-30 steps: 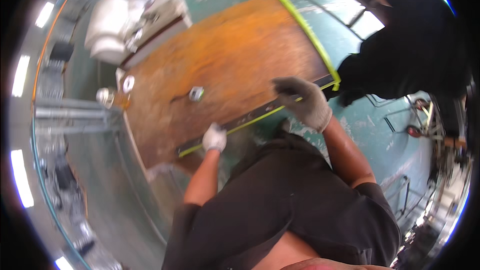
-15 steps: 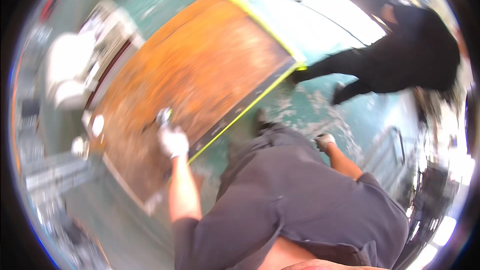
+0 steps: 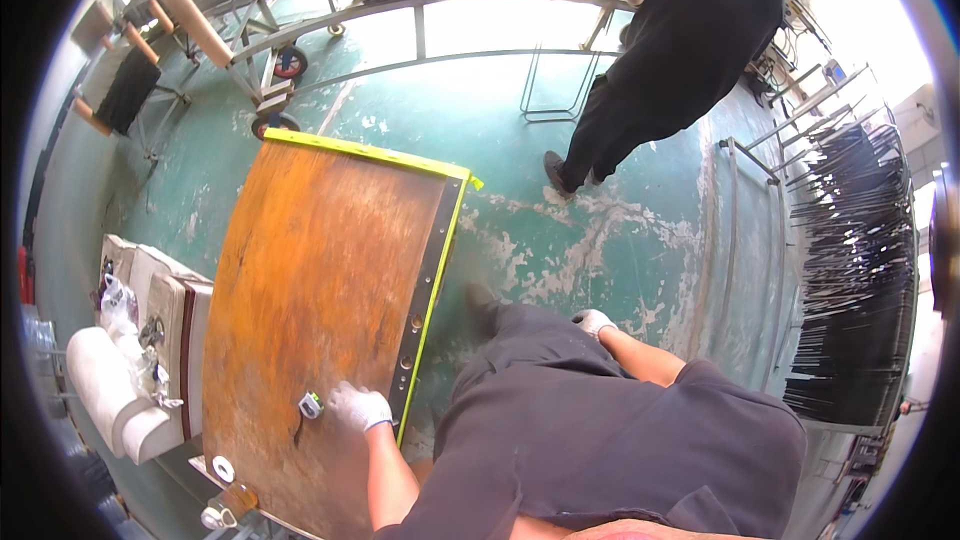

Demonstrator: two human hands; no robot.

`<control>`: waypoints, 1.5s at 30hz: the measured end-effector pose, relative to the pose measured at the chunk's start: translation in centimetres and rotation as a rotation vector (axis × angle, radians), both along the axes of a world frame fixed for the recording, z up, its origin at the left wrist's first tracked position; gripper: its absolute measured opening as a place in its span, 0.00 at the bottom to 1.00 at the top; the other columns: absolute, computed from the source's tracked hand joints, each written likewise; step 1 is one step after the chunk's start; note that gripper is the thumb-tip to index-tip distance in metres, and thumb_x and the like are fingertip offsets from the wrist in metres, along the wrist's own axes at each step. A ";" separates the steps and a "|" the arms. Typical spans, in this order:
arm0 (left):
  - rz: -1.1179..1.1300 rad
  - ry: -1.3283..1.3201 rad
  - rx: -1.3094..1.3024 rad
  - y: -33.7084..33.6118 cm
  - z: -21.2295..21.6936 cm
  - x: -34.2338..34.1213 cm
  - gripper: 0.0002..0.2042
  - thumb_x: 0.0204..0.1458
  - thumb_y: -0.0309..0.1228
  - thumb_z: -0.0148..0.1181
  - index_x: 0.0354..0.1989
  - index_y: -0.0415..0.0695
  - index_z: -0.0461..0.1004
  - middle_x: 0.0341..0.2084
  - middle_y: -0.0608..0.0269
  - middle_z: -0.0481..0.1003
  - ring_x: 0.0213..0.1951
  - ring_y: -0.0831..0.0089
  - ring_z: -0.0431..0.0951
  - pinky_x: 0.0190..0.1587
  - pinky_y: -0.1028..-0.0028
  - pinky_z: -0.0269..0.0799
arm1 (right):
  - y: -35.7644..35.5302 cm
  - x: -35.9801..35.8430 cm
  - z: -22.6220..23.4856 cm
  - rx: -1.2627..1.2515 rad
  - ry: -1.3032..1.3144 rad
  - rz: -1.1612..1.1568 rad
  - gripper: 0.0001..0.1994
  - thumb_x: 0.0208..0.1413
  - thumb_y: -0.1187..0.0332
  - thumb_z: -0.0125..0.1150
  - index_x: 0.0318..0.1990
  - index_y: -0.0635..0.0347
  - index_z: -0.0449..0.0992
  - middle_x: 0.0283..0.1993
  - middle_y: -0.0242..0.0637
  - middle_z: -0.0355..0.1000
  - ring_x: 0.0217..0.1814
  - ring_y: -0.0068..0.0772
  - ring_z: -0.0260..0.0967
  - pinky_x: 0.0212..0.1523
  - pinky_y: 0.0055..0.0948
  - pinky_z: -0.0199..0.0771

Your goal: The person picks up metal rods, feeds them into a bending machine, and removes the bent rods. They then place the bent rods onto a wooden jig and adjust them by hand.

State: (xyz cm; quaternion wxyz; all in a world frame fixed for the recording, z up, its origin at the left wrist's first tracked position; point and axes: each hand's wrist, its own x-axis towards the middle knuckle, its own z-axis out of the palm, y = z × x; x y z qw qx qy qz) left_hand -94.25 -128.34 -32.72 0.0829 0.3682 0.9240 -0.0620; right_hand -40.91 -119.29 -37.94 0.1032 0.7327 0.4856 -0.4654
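My left hand [image 3: 358,407], in a white glove, is over the near part of a worn orange-brown wooden tabletop [image 3: 320,260]. Its fingers are loosely spread and hold nothing. Just left of the fingertips lies a small grey-and-green tape measure [image 3: 311,404] with a dark strap, apart from the hand. My right hand [image 3: 595,323], also gloved, hangs by my right thigh with its fingers curled; whatever they hold, if anything, is hidden. A bright yellow strip [image 3: 370,153] runs along the table's far edge and down its right side, next to a dark metal strip [image 3: 424,285] with holes.
White rolls [image 3: 105,380] stand left of the table. A tape roll [image 3: 223,469] and an amber jar [image 3: 238,500] sit at its near left corner. Ahead, a person in black [image 3: 670,50] stands by a long rack. A rack of black rods [image 3: 850,280] is at right.
My view has swung, bringing the far rack and right-hand rods into sight. The tape measure, blurred at my left fingertips before, now lies apart from them. The person appears farther ahead.
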 end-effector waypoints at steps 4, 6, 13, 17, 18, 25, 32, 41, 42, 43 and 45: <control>0.047 -0.038 -0.017 1.1 1.3 0.4 0.16 0.54 0.25 0.62 0.51 0.35 0.75 0.52 0.39 0.74 0.60 0.45 0.71 0.64 0.56 0.69 | -0.1 0.1 -0.9 -0.009 0.013 -0.071 0.22 0.56 0.53 0.69 0.53 0.57 0.85 0.51 0.45 0.84 0.54 0.41 0.81 0.57 0.34 0.77; 0.073 0.033 -0.008 1.0 -0.7 0.1 0.16 0.50 0.26 0.63 0.49 0.37 0.77 0.51 0.42 0.76 0.59 0.47 0.73 0.63 0.57 0.70 | 0.9 -0.2 0.0 0.025 -0.016 -0.060 0.21 0.56 0.54 0.68 0.52 0.57 0.86 0.47 0.44 0.85 0.49 0.38 0.82 0.53 0.34 0.79; 0.090 0.026 -0.012 1.3 -1.4 0.3 0.19 0.49 0.26 0.61 0.51 0.36 0.73 0.52 0.41 0.73 0.59 0.47 0.72 0.63 0.54 0.69 | 6.0 0.7 0.1 0.101 -0.006 -0.124 0.16 0.58 0.61 0.65 0.49 0.59 0.86 0.37 0.38 0.84 0.35 0.30 0.80 0.42 0.33 0.80; 0.114 0.018 -0.025 1.7 -1.1 0.4 0.17 0.49 0.25 0.61 0.49 0.36 0.73 0.51 0.41 0.73 0.57 0.47 0.72 0.61 0.53 0.69 | 8.2 0.1 0.5 0.117 -0.002 -0.106 0.16 0.58 0.61 0.65 0.49 0.60 0.86 0.40 0.39 0.84 0.38 0.31 0.80 0.44 0.33 0.80; 0.120 0.014 -0.028 1.8 -1.1 0.4 0.17 0.49 0.25 0.60 0.49 0.36 0.73 0.50 0.41 0.73 0.57 0.46 0.72 0.60 0.53 0.69 | 8.5 0.0 0.3 0.129 0.009 -0.097 0.16 0.57 0.61 0.65 0.48 0.60 0.86 0.41 0.40 0.85 0.40 0.33 0.81 0.46 0.34 0.81; 0.120 0.038 -0.004 2.4 -0.7 0.8 0.15 0.50 0.23 0.57 0.47 0.34 0.76 0.51 0.36 0.74 0.56 0.42 0.75 0.60 0.53 0.73 | 9.6 -0.5 0.2 0.129 0.043 -0.046 0.17 0.56 0.59 0.65 0.48 0.59 0.86 0.45 0.44 0.85 0.47 0.40 0.82 0.52 0.36 0.80; 0.148 0.047 -0.023 2.9 -0.3 1.0 0.16 0.50 0.24 0.57 0.48 0.35 0.77 0.52 0.37 0.74 0.57 0.43 0.75 0.61 0.53 0.73 | 10.3 -0.3 0.6 0.094 0.011 -0.005 0.18 0.55 0.58 0.65 0.49 0.56 0.87 0.49 0.44 0.84 0.52 0.43 0.82 0.56 0.38 0.79; 0.132 0.058 -0.068 2.8 -0.4 0.7 0.15 0.51 0.24 0.58 0.48 0.35 0.76 0.52 0.37 0.74 0.57 0.44 0.75 0.61 0.54 0.73 | 10.9 -0.6 1.1 0.082 0.012 0.013 0.18 0.56 0.57 0.65 0.50 0.55 0.87 0.49 0.44 0.84 0.53 0.43 0.82 0.57 0.37 0.78; 0.129 0.071 -0.074 2.3 -1.2 0.3 0.15 0.51 0.24 0.58 0.48 0.35 0.76 0.52 0.37 0.74 0.57 0.44 0.75 0.60 0.55 0.73 | 11.0 -0.8 1.3 0.088 0.019 0.015 0.19 0.56 0.57 0.65 0.50 0.55 0.87 0.49 0.44 0.84 0.53 0.43 0.82 0.57 0.37 0.78; 0.126 0.071 -0.072 2.3 -1.0 0.4 0.15 0.51 0.24 0.58 0.48 0.35 0.76 0.52 0.37 0.74 0.57 0.44 0.75 0.60 0.55 0.74 | 11.0 -0.8 1.4 0.088 0.016 0.015 0.19 0.56 0.57 0.65 0.50 0.55 0.87 0.49 0.44 0.84 0.53 0.43 0.82 0.58 0.37 0.78; 0.123 0.071 -0.069 2.4 -0.7 0.8 0.15 0.51 0.24 0.58 0.48 0.35 0.76 0.52 0.37 0.74 0.57 0.44 0.75 0.60 0.55 0.74 | 10.9 -1.0 1.5 0.087 0.011 0.018 0.19 0.56 0.57 0.65 0.51 0.55 0.87 0.49 0.44 0.84 0.53 0.43 0.81 0.58 0.37 0.78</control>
